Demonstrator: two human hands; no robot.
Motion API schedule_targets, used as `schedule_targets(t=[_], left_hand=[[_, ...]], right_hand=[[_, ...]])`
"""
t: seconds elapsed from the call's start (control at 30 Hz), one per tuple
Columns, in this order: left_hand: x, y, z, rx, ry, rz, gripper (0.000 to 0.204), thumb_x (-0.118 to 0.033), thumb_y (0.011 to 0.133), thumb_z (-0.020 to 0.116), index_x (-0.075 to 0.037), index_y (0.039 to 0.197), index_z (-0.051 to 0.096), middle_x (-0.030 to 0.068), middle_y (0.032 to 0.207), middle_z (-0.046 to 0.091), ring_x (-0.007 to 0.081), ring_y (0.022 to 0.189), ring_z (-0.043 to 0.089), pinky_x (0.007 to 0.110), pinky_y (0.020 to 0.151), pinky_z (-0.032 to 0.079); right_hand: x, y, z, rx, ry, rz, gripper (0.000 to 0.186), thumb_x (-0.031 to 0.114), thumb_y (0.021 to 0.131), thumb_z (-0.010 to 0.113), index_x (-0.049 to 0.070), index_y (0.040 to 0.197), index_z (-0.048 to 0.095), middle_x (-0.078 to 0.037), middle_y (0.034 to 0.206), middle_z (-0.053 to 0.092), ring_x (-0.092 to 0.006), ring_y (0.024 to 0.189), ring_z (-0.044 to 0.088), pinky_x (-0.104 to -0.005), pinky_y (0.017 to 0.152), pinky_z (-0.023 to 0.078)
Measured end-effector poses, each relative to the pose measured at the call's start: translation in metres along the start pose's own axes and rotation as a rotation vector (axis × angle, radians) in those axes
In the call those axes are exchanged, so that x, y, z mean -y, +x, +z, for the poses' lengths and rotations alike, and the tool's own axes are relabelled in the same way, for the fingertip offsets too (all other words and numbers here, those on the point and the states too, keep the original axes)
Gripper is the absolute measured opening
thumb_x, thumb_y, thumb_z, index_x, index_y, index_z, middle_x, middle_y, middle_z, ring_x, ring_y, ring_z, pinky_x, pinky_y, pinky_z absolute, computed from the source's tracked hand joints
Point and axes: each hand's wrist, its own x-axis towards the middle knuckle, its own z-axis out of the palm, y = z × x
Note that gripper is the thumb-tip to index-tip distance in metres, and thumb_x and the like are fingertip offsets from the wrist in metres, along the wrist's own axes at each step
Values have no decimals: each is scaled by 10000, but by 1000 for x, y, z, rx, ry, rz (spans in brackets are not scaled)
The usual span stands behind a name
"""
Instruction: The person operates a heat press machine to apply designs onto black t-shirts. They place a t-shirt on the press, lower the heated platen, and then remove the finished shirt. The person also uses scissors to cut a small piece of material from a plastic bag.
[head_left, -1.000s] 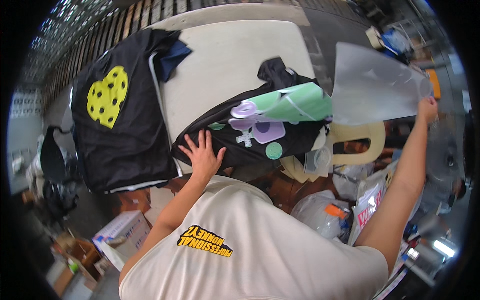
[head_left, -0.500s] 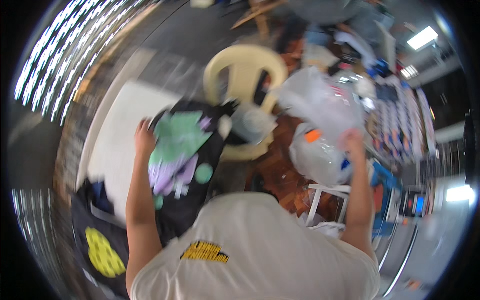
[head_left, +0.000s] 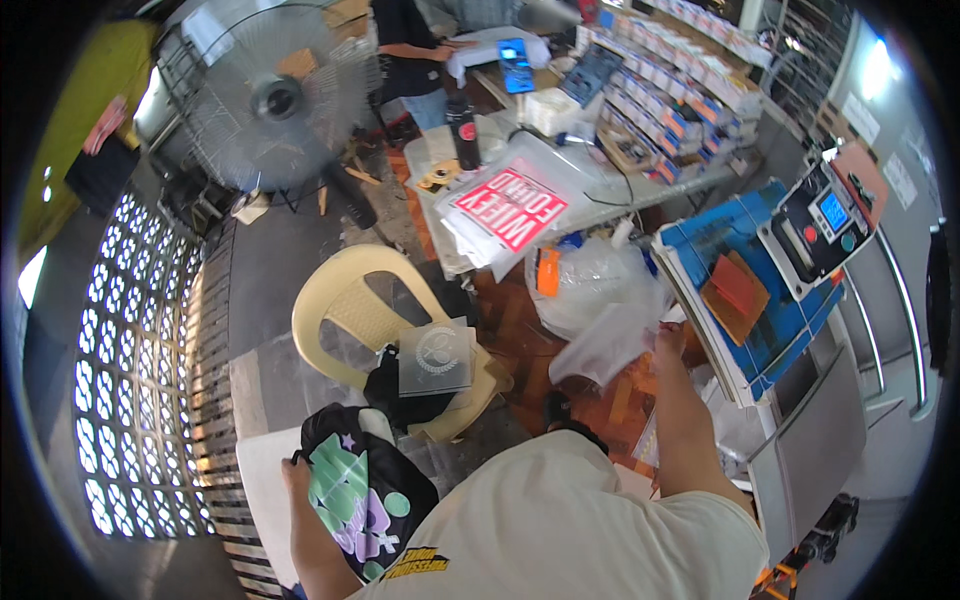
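My left hand [head_left: 296,472] is closed on the edge of a black T-shirt [head_left: 412,482] printed in green and purple. The shirt is bunched up, close to my body, beside a white board or tabletop [head_left: 262,470]. Out to the right, my right hand [head_left: 670,340] pinches a translucent plastic bag [head_left: 602,345], which hangs off to the left of the fingers. Behind that bag, on the floor, sits a big clear plastic bag [head_left: 590,285] with an orange patch.
A cream plastic chair [head_left: 335,300] stands ahead, carrying a grey printed square [head_left: 436,360] and black cloth. Beyond are a table [head_left: 440,225] with printed sheets, a large fan [head_left: 275,100] and another person [head_left: 405,50]. At right is a heat press [head_left: 820,225] beside a blue-topped stand.
My view has swung to the right and up, bringing in the table, fan and heat press. The plastic at my right hand, spread wide before, now hangs as a smaller piece.
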Motion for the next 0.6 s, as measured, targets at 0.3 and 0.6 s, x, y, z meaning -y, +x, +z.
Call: schedule_targets(t=[0.3, 0.6], left_hand=[[-96, -73, -40, -43, -29, 150, 313, -202, 957, 638, 56, 1134, 655, 208, 991, 703, 329, 948, 674, 428, 883, 513], [-203, -129, -45, 36, 75, 266, 269, -204, 968, 646, 36, 1088, 670, 198, 918, 703, 337, 855, 675, 430, 817, 523]], right_hand=[[-74, -34, 24, 1, -499, 38, 377, 285, 1035, 499, -29, 1064, 706, -213, 1009, 709, -348, 962, 689, -479, 875, 599], [-86, 6, 67, -301, -351, -115, 429, 373, 1046, 488, 44, 969, 752, -175, 806, 727, -362, 748, 713, -465, 728, 577]])
